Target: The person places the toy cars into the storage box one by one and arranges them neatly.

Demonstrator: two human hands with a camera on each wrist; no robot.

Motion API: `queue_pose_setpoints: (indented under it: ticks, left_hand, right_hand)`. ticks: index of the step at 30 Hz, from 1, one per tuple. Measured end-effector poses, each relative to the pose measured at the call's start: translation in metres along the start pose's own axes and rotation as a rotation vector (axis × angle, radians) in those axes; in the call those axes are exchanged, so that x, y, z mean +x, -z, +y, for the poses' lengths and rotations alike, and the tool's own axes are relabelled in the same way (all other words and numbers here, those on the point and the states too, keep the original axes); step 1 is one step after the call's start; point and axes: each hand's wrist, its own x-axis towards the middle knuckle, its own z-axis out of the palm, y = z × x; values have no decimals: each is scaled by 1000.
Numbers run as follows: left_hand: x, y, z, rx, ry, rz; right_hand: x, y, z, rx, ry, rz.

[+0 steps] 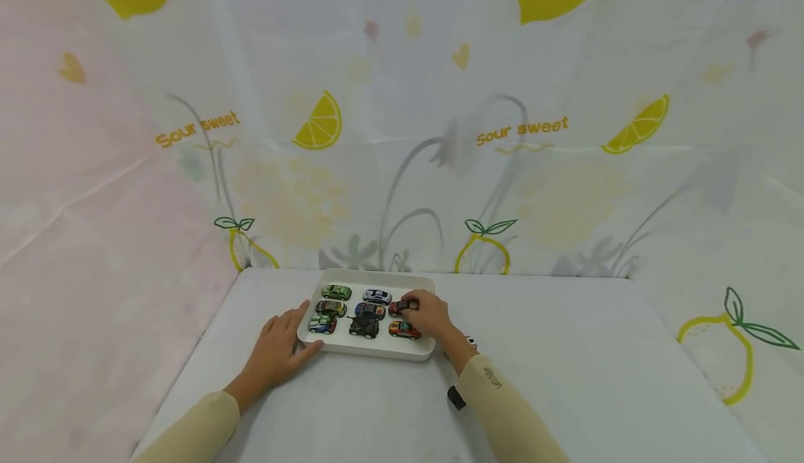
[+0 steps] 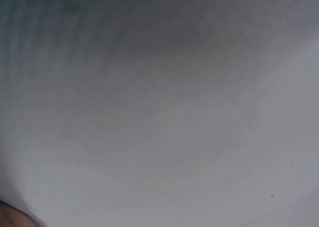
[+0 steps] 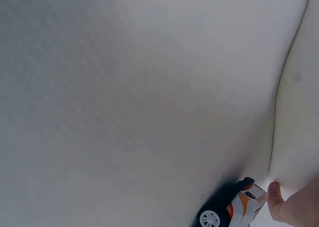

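Observation:
A white tray point(image 1: 377, 350) holds several small toy cars in rough rows. My left hand point(image 1: 276, 344) rests against its left side, fingers extended, thumb at the front rim. Over the tray's right side, my right hand point(image 1: 429, 314) pinches a dark red and black toy car point(image 1: 402, 307). Around it are a red-orange car point(image 1: 404, 330), a blue car point(image 1: 370, 311), a white-and-blue car point(image 1: 377, 297) and a black tank-like vehicle point(image 1: 364, 327). Green-patterned cars point(image 1: 336, 292) stand at the left. The left wrist view shows mostly blurred white surface.
Outside the tray, a white toy car point(image 1: 471, 342) is partly hidden behind my right wrist. Nearer, a black object point(image 1: 456, 398) lies beside my right sleeve. The right wrist view shows a white-and-orange toy vehicle point(image 3: 245, 205) with a black wheel. Lemon-printed cloth point(image 1: 402, 190) hangs behind the white table point(image 1: 565, 365).

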Motion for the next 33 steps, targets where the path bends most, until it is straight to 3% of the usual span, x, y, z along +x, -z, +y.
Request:
queue_pose_setpoints:
  ticks: [9, 33]
  left_hand:
    - [-1, 0, -2, 7, 7, -15]
    - [0, -1, -2, 4, 22, -22]
  right_hand:
    - [0, -5, 1, -76, 11, -4]
    - [-2, 0, -4, -106, 16, -10]
